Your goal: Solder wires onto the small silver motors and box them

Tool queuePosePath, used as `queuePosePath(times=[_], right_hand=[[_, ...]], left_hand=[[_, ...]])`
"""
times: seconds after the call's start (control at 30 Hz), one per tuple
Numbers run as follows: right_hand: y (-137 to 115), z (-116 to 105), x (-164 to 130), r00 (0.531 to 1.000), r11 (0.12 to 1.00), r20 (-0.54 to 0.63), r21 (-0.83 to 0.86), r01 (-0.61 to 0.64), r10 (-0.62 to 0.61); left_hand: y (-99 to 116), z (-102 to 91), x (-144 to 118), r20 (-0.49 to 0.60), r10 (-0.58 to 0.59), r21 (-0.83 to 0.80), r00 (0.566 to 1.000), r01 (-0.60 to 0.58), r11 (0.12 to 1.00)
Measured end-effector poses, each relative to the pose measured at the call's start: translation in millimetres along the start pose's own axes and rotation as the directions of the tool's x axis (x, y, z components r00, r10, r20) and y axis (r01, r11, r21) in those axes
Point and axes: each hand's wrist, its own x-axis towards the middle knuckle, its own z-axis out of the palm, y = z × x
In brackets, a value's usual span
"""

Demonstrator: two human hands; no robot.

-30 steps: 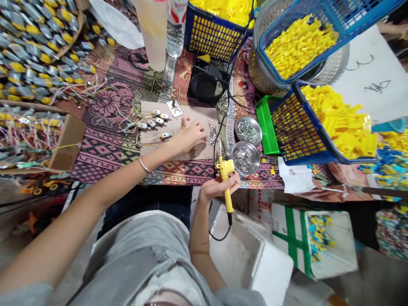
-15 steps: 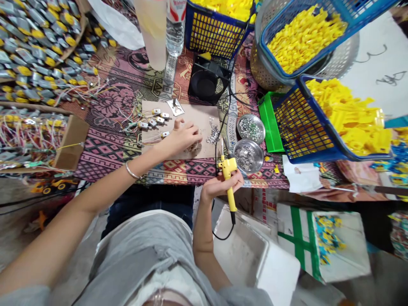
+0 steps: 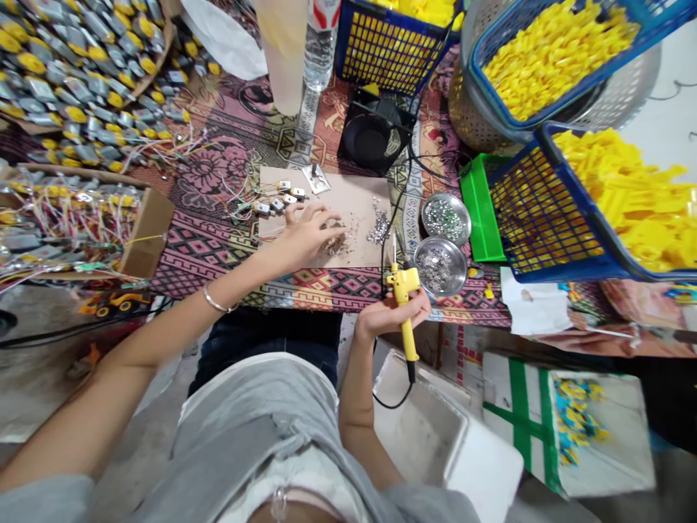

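My left hand (image 3: pixel 306 234) is over the left part of a cardboard sheet (image 3: pixel 356 190), its fingers spread and slightly bent, with nothing visible in them. Just beyond its fingers lie several small wired motors (image 3: pixel 278 205) and a pale metal plate with a dark post (image 3: pixel 316 179). Brown crumbs (image 3: pixel 338 245) lie beside the fingertips. My right hand (image 3: pixel 393 314) is closed round a yellow soldering iron (image 3: pixel 404 292), its tip pointing away from me, at the table's front edge. Small metal parts (image 3: pixel 380 227) are heaped on the sheet's right side.
Two metal dishes, one with shiny parts (image 3: pixel 464 218) and one nearer (image 3: pixel 462 270), stand right of the sheet. Beyond are a green tray (image 3: pixel 482 211), blue baskets (image 3: pixel 549 218) of yellow parts and a black fan (image 3: pixel 373 131). At left, a carton (image 3: pixel 147 240) holds wired motors.
My left hand has shifted left over the cardboard toward the motors, its fingers more spread. The right hand still holds the soldering iron. The whole view has swung slightly left.
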Motion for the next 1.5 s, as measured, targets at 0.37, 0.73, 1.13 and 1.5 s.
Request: queuePosePath(times=[0.37, 0.73, 1.13, 1.5], right_hand=[[-2.4, -2.2, -0.8, 1.000, 1.000, 0.003, -0.002, -0.030, 0.030], [0.6, -4.0, 0.0, 0.999, 0.998, 0.044, -0.061, 0.004, -0.001], [4.0, -5.8, 2.9, 0.994, 0.992, 0.007, 0.065, -0.111, 0.111], [7.7, -3.0, 4.0, 0.997, 0.995, -0.003, 0.066, -0.072, 0.072]], left_hand=[[4.3, -10.4, 2.3, 0.075, 0.086, 0.040, 0.993, -0.089, 0.995], [2.6, -9.3, 23.7, 0.037, 0.039, -0.061, 0.999, -0.037, 0.997], [10.4, -17.8, 53.9, 0.205, 0.130, 0.063, 0.970, -0.146, 0.987], [8.1, -15.6, 45.5, 0.207, 0.127, -0.052, 0.970, -0.119, 0.992]])
